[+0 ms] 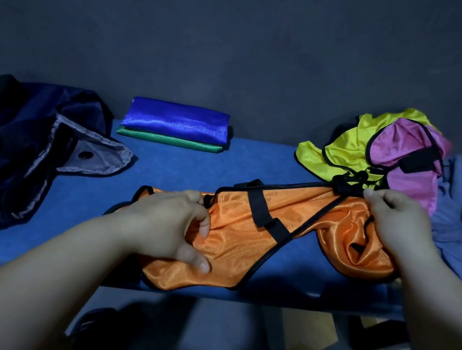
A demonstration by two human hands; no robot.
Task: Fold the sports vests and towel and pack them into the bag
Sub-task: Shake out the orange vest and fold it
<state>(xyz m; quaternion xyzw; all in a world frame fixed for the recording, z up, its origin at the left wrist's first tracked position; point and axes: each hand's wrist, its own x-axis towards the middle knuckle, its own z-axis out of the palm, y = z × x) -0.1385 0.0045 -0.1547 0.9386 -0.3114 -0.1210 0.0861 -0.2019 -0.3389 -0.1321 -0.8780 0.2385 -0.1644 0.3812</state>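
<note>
The left hand (168, 225) and right hand (396, 220) pinch the orange black-trimmed satin vest (244, 236) at the tabletop's (85, 198) front edge; flatten it before folding.

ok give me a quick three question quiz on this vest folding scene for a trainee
1. True or false: the blue vest lies folded on top of the green vest.
2. Which vest does the left hand grip? A yellow vest, B orange vest, C pink vest.
3. Fill in: the bag lies at the person's ____ end of the table.

Key: 1 true; 2 B; 3 left.
</note>
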